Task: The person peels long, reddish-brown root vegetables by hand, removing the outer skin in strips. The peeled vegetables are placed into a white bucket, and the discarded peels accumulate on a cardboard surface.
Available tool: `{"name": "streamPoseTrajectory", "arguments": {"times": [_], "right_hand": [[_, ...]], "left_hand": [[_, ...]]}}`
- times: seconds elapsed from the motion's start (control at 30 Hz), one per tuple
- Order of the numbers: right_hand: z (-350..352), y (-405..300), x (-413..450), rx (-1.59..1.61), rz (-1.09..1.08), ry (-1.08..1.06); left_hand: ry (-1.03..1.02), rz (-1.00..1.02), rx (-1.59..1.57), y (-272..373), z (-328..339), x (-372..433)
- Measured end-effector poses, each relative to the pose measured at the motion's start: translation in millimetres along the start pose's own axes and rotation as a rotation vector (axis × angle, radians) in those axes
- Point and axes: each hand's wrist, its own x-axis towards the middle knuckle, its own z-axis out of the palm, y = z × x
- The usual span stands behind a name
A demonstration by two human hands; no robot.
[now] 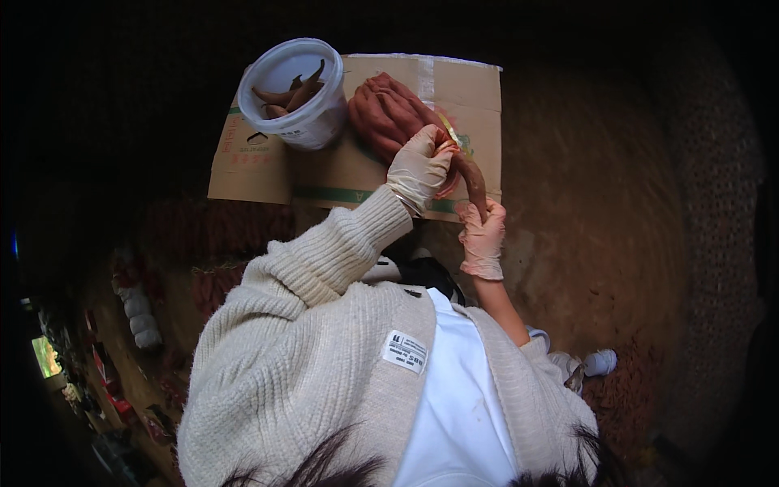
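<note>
A bundle of reddish-brown, long, root-like pieces (389, 112) lies on a flattened cardboard sheet (341, 176); their exact kind is unclear. My left hand (420, 164), in a thin pale glove, is closed around the bundle's gathered lower right end, where a yellow strip (449, 129) shows. From there a single curved brown piece (471, 176) runs down to my right hand (484, 237), also gloved, whose fingers grip its lower tip. Whether this piece is joined to the bundle cannot be told, since my left fingers hide that spot.
A white plastic bucket (331, 119) holding several brown pieces stands on the cardboard's left part. Dark reddish heaps (219, 228) lie on the floor to the left. At lower right are a white container (600, 363) and scattered reddish bits (621, 395). A woven surface (724, 243) runs along the right.
</note>
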Motion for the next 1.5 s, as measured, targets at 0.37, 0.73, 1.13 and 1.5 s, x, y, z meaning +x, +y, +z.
{"name": "streamPoseTrajectory", "arguments": {"times": [0.37,0.73,1.13,1.5], "right_hand": [[-7,15,-33,-0.031,0.011,0.135],[-27,13,-57,0.146,-0.014,0.315],[-49,-19,-59,0.150,-0.225,0.638],[55,8,-22,0.200,-0.151,0.367]], "left_hand": [[-0.075,-0.086,0.091,-9,-14,1],[-0.053,-0.056,0.014,-12,-35,30],[-0.162,-0.147,-0.102,-17,-51,35],[-0.206,0.154,0.492,-5,-13,5]]}}
